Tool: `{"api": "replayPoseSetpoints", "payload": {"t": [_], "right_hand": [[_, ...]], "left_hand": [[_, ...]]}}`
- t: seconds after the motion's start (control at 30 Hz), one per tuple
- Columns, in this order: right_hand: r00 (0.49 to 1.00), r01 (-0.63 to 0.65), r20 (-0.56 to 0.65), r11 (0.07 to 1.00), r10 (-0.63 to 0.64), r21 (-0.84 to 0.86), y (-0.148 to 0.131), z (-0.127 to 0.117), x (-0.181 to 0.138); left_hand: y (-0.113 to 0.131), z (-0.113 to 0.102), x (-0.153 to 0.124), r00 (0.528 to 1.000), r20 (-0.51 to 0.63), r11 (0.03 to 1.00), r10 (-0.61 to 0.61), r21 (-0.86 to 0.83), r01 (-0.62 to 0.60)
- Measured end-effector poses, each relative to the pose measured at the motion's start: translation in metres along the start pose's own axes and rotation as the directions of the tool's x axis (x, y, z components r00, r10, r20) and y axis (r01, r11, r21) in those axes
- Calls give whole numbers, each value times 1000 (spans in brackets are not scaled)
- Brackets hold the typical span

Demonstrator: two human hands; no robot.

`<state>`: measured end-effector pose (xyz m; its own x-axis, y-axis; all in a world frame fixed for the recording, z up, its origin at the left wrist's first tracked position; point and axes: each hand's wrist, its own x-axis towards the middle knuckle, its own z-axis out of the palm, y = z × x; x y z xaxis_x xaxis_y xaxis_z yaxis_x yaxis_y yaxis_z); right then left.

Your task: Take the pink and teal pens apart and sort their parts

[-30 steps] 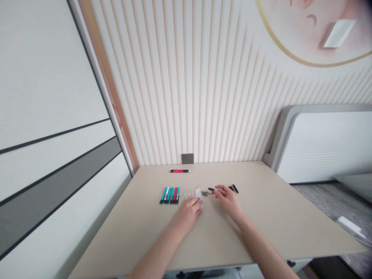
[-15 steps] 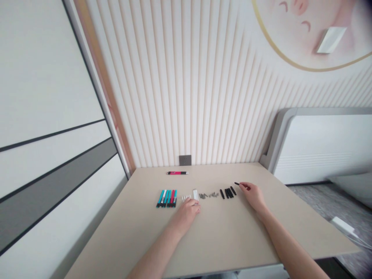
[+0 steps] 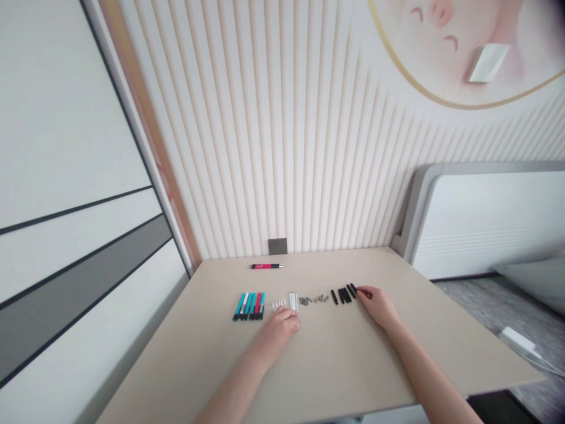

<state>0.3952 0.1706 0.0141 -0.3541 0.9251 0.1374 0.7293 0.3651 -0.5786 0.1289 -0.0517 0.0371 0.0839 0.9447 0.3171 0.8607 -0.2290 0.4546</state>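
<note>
My right hand (image 3: 375, 303) pinches the end of a short black pen piece (image 3: 354, 288), at the right end of a row of black pen pieces (image 3: 344, 295) on the table. My left hand (image 3: 281, 327) rests with curled fingers just in front of a bundle of thin whitish refills (image 3: 293, 300); what it may hold is hidden. Small white pieces (image 3: 278, 304) lie behind that hand. Between the refills and the black row are small grey metallic springs or clips (image 3: 305, 301) and more small grey parts (image 3: 321, 298), too tiny to name.
Several turquoise, white and red pen barrels (image 3: 249, 306) lie side by side left of my left hand. A whole pink-and-black pen (image 3: 266, 266) lies at the back of the beige table (image 3: 335, 359), near a wall socket (image 3: 278, 246). A bed (image 3: 481, 224) stands to the right.
My right hand has brought the black piece from behind the row down and left to its right end. The left hand stays by the refills. The view has shifted slightly.
</note>
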Motion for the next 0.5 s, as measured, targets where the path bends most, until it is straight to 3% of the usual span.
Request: {"api": "replayPoseSetpoints", "payload": {"t": [0.3,0.5], "right_hand": [[999,43,-5,995,-42,89,-6,-2,-4],[998,56,2,997,-56,54,-6,0,-3]], "left_hand": [[0,0,0,1000,-4,1000,-3,11,3],[7,-3,0,999,-24,999,-23,36,24]]}}
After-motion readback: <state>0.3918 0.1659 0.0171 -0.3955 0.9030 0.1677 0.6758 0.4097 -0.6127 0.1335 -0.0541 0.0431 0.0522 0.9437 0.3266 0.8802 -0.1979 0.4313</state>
